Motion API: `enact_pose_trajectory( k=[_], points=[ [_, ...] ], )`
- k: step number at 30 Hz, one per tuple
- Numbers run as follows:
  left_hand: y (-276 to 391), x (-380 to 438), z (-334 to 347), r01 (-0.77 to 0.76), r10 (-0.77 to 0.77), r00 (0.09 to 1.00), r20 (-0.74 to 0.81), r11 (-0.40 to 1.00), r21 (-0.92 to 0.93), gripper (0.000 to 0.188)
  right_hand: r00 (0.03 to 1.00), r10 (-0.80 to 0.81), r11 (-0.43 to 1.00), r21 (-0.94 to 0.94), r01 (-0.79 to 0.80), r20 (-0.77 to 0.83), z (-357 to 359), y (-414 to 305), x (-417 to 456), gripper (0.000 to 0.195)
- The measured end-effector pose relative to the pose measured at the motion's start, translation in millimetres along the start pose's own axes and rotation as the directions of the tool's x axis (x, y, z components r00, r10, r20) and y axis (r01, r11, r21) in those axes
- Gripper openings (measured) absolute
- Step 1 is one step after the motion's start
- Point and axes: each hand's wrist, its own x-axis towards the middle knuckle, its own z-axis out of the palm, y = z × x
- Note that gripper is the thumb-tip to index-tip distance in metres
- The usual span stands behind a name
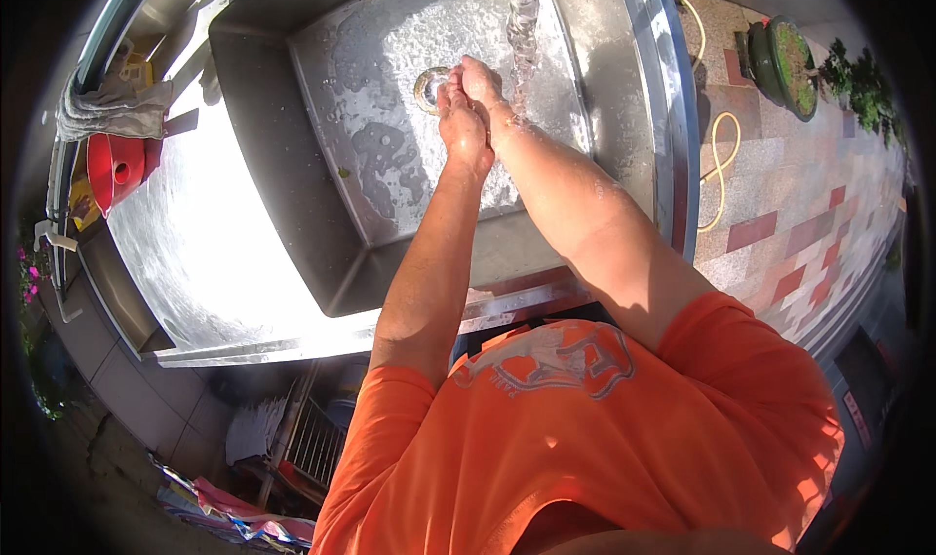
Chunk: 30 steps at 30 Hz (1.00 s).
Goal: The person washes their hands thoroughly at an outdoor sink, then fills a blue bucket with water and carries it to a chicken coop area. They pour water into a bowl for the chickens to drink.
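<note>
Both my hands are together over a deep stainless steel sink [270, 167], wet and touching each other. My left hand [463, 127] lies against my right hand [482, 87], palms facing, and no object shows between them. A stream of water [521, 21] falls just to the right of the hands and splashes near the right wrist. Beneath the fingers, the round metal drain ring [423, 90] is partly covered by the hands. Shallow water and foam spread over the sink floor.
Left of the basin is a sunlit steel drainboard [197, 226] with a red plastic container [115, 171] and a grey cloth [113, 109] at its far edge. A yellow hose [722, 167] and a potted plant [793, 68] are on the tiled floor at right.
</note>
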Motion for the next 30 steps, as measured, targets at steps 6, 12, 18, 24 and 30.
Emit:
enact_pose_trajectory(
  k=[6, 12, 18, 24, 30],
  points=[
    [47.9, -122.5, 15.9, -0.224, 0.145, 0.927, 0.345, 0.953, 0.202, 0.053, 0.997, 0.053, 0.995, -0.083, -0.048, 0.052, 56.8, -14.3, 47.1, 0.027],
    [47.8, -152.7, -1.1, -0.815, 0.463, 0.523, 0.716, 0.518, 0.260, 0.049, 0.991, -0.080, 0.771, -0.623, 0.130, 0.107, 72.7, -21.5, 79.4, 0.016],
    [57.8, -77.9, 24.4, -0.935, 0.503, 0.351, 0.790, 0.151, 0.320, 0.049, 0.806, -0.267, -0.158, -0.849, 0.504, 0.528, 39.3, -27.2, 28.6, 0.020],
    [106.3, -29.5, 25.1, -0.639, -0.068, 0.717, 0.694, 0.335, 0.693, 0.053, 0.898, 0.082, -0.526, -0.747, 0.407, 0.432, -17.2, -56.0, -74.7, 0.031],
    [70.1, -130.5, 36.4, -0.695, 0.345, 0.702, 0.624, 0.523, 0.493, 0.050, 0.877, 0.380, -0.846, -0.273, 0.459, 0.296, 33.9, -66.5, -43.3, 0.033]
  ],
)
